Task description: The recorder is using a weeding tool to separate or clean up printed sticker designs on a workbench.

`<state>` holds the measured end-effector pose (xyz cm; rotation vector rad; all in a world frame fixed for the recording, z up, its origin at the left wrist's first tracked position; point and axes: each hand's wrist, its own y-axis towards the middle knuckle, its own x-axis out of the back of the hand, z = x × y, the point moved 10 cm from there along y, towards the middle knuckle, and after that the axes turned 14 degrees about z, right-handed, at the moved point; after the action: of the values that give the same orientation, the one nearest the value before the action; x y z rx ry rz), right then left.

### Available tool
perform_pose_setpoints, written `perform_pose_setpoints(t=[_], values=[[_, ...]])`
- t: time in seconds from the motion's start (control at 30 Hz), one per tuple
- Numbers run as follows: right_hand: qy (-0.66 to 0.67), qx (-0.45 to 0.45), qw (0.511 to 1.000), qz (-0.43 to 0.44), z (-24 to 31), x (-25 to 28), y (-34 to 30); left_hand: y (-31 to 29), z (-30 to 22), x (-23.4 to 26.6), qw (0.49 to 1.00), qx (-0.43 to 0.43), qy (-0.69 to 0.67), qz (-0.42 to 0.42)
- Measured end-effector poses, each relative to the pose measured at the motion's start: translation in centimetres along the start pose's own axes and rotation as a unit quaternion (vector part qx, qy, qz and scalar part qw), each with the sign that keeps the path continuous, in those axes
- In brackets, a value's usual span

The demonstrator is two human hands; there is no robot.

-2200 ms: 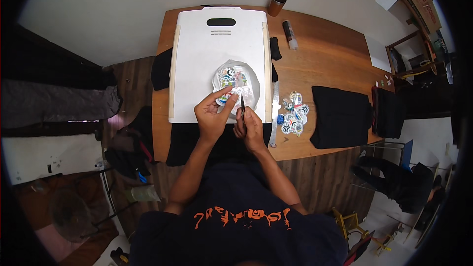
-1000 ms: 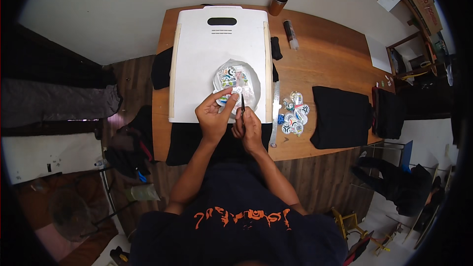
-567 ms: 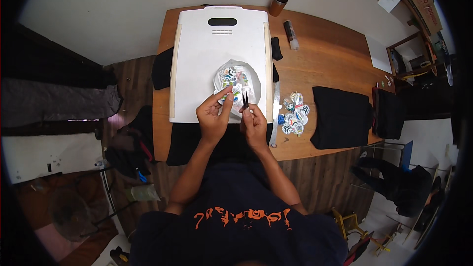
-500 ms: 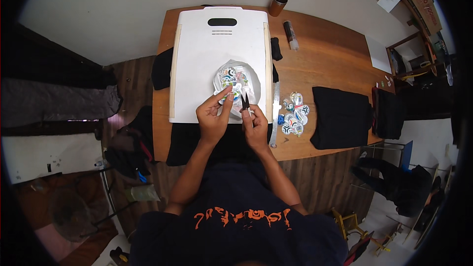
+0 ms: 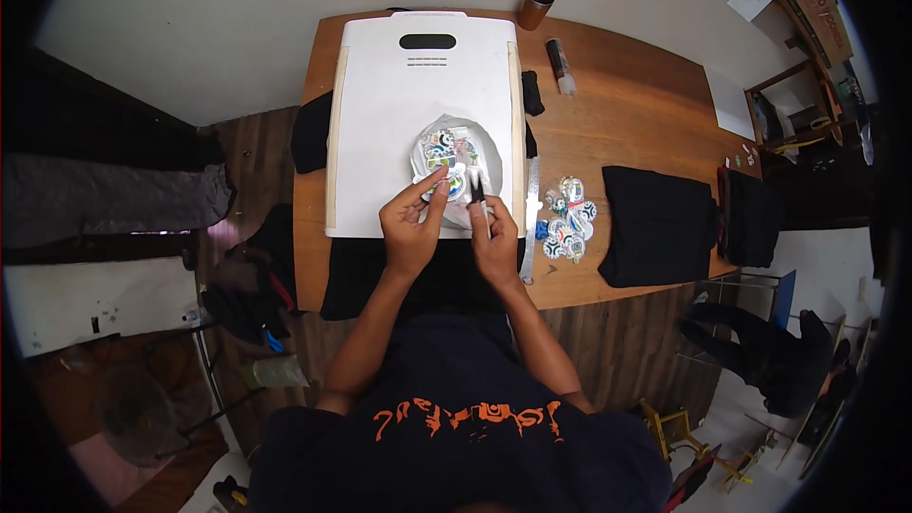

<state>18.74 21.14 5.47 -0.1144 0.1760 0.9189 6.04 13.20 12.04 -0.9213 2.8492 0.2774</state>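
Note:
My left hand (image 5: 409, 225) pinches a small round printed patch (image 5: 454, 180), white with blue and green, between thumb and fingertips. In my right hand (image 5: 494, 239) is a pair of small snips (image 5: 477, 190) with dark pointed blades aimed away from me, just right of the patch. Both hands work over an open whitish plastic bag (image 5: 492, 163) with more printed patches (image 5: 440, 144) inside. The bag lies on a large white board (image 5: 380, 133) with a dark oval slot at its far end. The patch's exact edge is too small to make out.
Right of the board, a loose pile of round patches (image 5: 568, 220) lies on the wooden table (image 5: 627, 114) beside a clear ruler (image 5: 532, 218). Folded black cloth (image 5: 657, 226) is farther right. A brown cup (image 5: 536, 8) and a dark tube (image 5: 560, 66) stand and lie toward the back.
My right hand has shifted slightly, and the snips' blades sit a little to the right of where they were. The left hand with its patch has hardly moved.

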Motion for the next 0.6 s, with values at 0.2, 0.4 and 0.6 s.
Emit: perform_pose_setpoints(t=[0.2,0.4,0.6], values=[[0.096,-0.003,0.993,0.068,1.7,-0.9,1.0,0.0,0.3,0.1,1.000,0.004,-0.026,0.001],[0.118,0.026,0.992,0.045,3.3,-1.0,2.4,-0.2,0.6,0.1,0.999,-0.007,-0.023,0.022],[0.024,-0.011,0.999,0.019,4.3,-0.8,3.1,-0.3,0.6,-0.9,0.998,-0.011,-0.032,0.055]])
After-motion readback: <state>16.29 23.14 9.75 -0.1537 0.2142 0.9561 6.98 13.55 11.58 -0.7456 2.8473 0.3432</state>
